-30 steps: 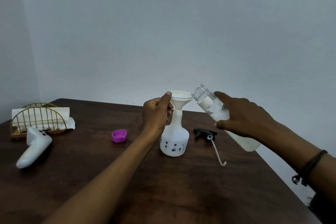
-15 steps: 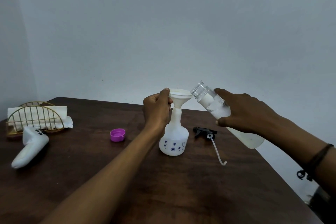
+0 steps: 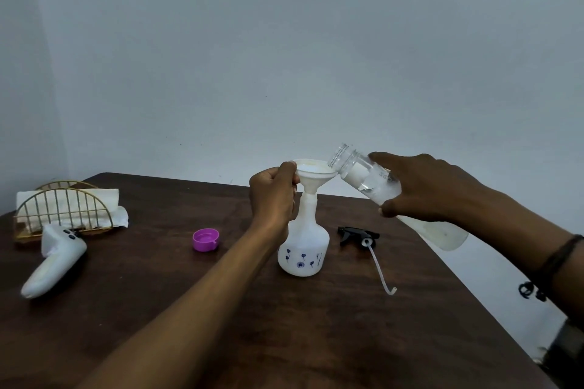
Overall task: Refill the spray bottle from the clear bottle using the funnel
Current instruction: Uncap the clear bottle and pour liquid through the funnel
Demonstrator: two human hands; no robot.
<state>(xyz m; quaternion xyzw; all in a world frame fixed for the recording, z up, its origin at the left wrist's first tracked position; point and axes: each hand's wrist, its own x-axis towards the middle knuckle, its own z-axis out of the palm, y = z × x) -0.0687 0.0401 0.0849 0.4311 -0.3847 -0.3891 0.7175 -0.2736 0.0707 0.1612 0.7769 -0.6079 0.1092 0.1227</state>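
A white spray bottle (image 3: 304,249) with small blue flowers stands upright on the dark wooden table (image 3: 284,325), its spray head off. A white funnel (image 3: 315,174) sits in its neck. My left hand (image 3: 274,196) grips the funnel's rim and the bottle's neck. My right hand (image 3: 433,189) holds the clear bottle (image 3: 360,172) tilted to the left, its open mouth just above the funnel's right rim. Clear liquid lies in the bottle's lower part; no stream is visible.
The black spray head (image 3: 358,234) with its white tube lies right of the spray bottle. A purple cap (image 3: 205,239) lies to the left. Farther left are a white controller (image 3: 53,260) and a gold wire napkin holder (image 3: 64,208). The table's right edge runs under my right forearm.
The clear bottle's mouth has edged closer to the funnel's rim and its tilt is slightly flatter. My left hand stays on the funnel.
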